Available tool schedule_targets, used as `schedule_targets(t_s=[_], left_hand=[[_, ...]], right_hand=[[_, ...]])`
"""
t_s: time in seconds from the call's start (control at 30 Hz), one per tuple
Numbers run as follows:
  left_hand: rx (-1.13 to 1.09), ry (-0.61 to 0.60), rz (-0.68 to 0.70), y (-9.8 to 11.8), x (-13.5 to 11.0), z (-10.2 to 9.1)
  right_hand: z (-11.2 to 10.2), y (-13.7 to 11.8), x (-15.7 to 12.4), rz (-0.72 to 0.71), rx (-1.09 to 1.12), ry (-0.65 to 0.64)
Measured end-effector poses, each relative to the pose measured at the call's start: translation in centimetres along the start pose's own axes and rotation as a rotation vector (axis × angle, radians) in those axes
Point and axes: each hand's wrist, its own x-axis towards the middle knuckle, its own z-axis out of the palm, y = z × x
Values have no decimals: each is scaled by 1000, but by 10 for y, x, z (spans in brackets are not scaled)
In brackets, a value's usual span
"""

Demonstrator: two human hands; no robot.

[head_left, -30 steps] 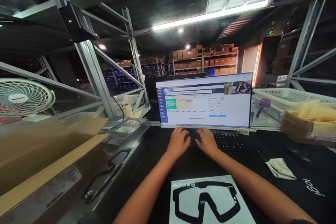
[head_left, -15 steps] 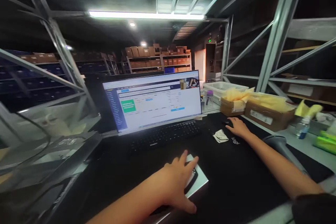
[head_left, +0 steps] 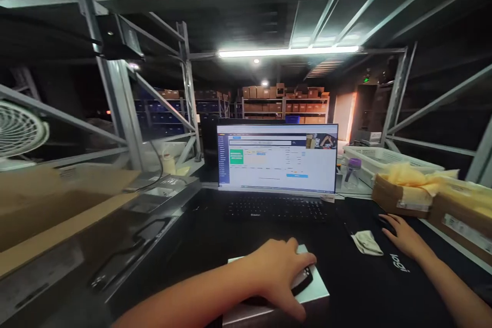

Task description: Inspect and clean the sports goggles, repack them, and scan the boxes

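Observation:
My left hand [head_left: 279, 277] lies across a white box [head_left: 321, 287] on the black desk mat, fingers apart and the thumb over the near edge. Partly covered by this hand is a dark, rounded shape with small pale marks; I cannot tell whether it is printed or a separate device. My right hand [head_left: 405, 238] rests on a dark computer mouse [head_left: 383, 219], mostly hidden under the fingers. Beyond my hands stand a black keyboard [head_left: 277, 207] and a lit monitor [head_left: 265, 166] showing a web page.
A crumpled pale cloth [head_left: 368, 243] lies left of my right hand. Cardboard boxes with yellow padding [head_left: 413, 177], a white crate [head_left: 388, 161] and a purple-capped bottle [head_left: 352, 171] line the right side. At left are an open carton [head_left: 49, 210] and a fan [head_left: 19, 128].
The view has swung left, bringing the fan and open carton into sight. My left hand stays on the box, and my right hand stays at the mouse.

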Motion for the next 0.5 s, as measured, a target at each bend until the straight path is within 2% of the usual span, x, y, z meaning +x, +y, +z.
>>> schedule_targets(t_s=[0.27,0.5], left_hand=[[-16,8,-4,-1,-4,3],[-19,48,22,-2,-11,0]], right_hand=[[1,5,-1,-38,46,17],[3,10,-2,-44,1,1]])
